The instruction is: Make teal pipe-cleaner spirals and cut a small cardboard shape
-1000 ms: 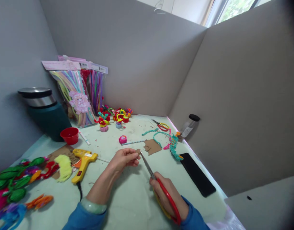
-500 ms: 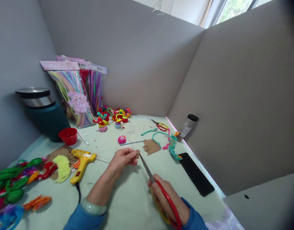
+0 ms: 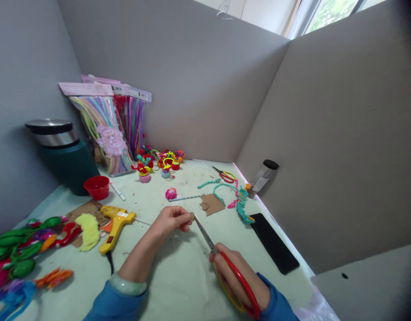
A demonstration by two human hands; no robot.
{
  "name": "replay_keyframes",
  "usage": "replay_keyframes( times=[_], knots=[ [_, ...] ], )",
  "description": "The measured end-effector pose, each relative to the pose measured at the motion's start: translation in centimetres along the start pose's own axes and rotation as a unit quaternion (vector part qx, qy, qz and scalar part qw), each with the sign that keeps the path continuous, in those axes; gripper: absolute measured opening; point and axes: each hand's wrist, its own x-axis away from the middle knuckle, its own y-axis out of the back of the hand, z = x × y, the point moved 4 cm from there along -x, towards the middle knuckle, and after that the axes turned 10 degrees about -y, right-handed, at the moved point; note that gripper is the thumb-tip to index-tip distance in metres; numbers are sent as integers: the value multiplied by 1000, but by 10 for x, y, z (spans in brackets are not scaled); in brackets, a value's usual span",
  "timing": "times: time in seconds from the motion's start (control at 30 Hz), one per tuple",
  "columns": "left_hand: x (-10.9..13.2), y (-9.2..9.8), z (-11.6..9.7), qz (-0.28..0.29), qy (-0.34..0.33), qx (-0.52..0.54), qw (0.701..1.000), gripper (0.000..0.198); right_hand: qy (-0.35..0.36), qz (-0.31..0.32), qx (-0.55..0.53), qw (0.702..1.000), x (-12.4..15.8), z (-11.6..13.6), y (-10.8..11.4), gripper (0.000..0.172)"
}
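My left hand [image 3: 173,219] pinches a small brown piece of cardboard [image 3: 192,217] between thumb and fingertips, above the middle of the table. Wrapped round the red and yellow handles of a pair of scissors [image 3: 205,233] is my right hand [image 3: 237,272]. The blades point up and left, their tips at the edge of the cardboard piece. Beyond my hands lies a larger torn-edged cardboard sheet [image 3: 212,204], beside a striped stick [image 3: 185,198] and a pink fuzzy ball [image 3: 171,193].
A yellow glue gun [image 3: 116,227] lies left of my hands, near a red cup [image 3: 97,188] and a teal tumbler [image 3: 66,162]. Pipe cleaner bags [image 3: 105,129] lean at the back. A black phone [image 3: 274,243] and second scissors [image 3: 225,174] lie right.
The scissor tips and the small cardboard piece have shifted slightly down, still close together. My right hand has moved a little right and down. The camera view has shifted slightly.
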Motion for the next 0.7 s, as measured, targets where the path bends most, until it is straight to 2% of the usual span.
replay_keyframes(
  times=[0.13, 0.27, 0.53, 0.7],
  knots=[
    [0, 2, -3, 13, -10, -33, 999, 27, 24, 20, 100, 994, -4, -1, 3, 28],
    [-1, 3, 0, 29, -16, -47, 998, 25, 24, 19, 119, 992, -7, -7, 3, 25],
    [-2, -5, 9, -45, 8, 97, 994, 33, 23, -13, 82, 996, -13, -15, -5, 24],
    [-3, -6, 10, -59, -2, 97, 994, 32, 18, -17, 104, 994, -15, -16, -6, 26]
  ],
)
